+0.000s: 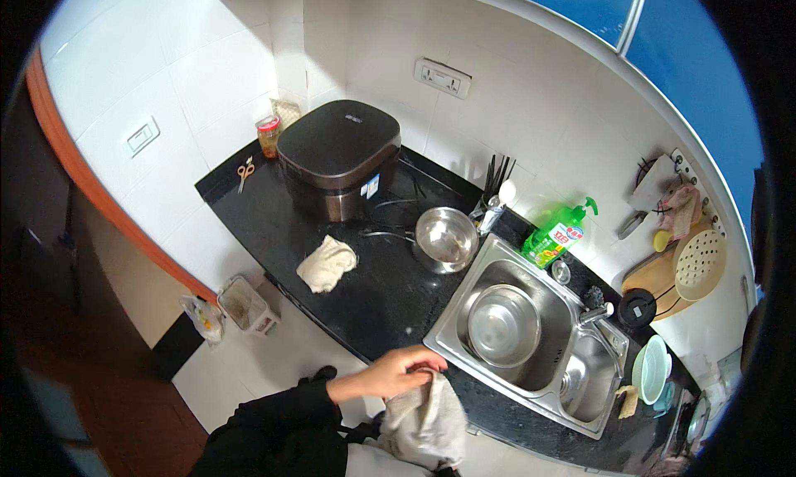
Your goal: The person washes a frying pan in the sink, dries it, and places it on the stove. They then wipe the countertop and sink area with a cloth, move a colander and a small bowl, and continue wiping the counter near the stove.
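Note:
My left hand (398,374) pinches the upper edge of a greyish-beige cloth (426,424), which hangs down in folds at the counter's front edge. My right hand is out of view. Just beyond the held cloth is a double-bowl stainless steel sink (444,331), with a metal basin (505,328) in its larger bowl. A second, cream-coloured cloth (328,264) lies crumpled on the black countertop (379,303). Left of the sink stands a shiny metal bowl or pot (446,237).
A dark rice cooker (339,144), a red-lidded jar (268,136) and scissors (245,173) are toward the back left. Behind the sink stand a green pump bottle (556,233) and a faucet (597,314). A pale green colander (651,370) and a sponge (628,402) sit at right.

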Motion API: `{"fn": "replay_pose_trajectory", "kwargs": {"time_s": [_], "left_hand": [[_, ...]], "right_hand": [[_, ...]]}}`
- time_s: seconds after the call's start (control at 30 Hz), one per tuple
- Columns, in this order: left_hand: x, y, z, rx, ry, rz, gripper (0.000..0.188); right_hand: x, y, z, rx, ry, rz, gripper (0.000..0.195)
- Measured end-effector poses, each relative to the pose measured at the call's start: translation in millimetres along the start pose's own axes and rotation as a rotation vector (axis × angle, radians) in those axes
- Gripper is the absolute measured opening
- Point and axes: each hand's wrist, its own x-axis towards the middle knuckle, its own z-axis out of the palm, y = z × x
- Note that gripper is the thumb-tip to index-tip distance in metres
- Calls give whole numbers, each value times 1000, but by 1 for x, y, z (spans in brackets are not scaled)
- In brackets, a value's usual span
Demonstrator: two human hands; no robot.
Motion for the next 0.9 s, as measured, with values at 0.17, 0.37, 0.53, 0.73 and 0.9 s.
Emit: {"fn": "replay_pose_trajectory", "kwargs": {"time_s": [0.17, 0.37, 0.53, 0.73, 0.9], "left_hand": [[-23, -69, -142, 720, 297, -198, 45], [-17, -144, -223, 1240, 370, -181, 50], [-69, -168, -268, 1152, 554, 88, 37], [-204, -131, -320, 61, 1328, -172, 32], [-272, -116, -305, -701, 1492, -65, 36]], "right_hand": [[24, -18, 52, -510, 136, -209, 44], [142, -3, 94, -2115, 304, -613, 40], [270, 45, 30, -2512, 200, -551, 72], [387, 81, 67, -2595, -29, -650, 67], [520, 116, 98, -2551, -5, -900, 67]]}}
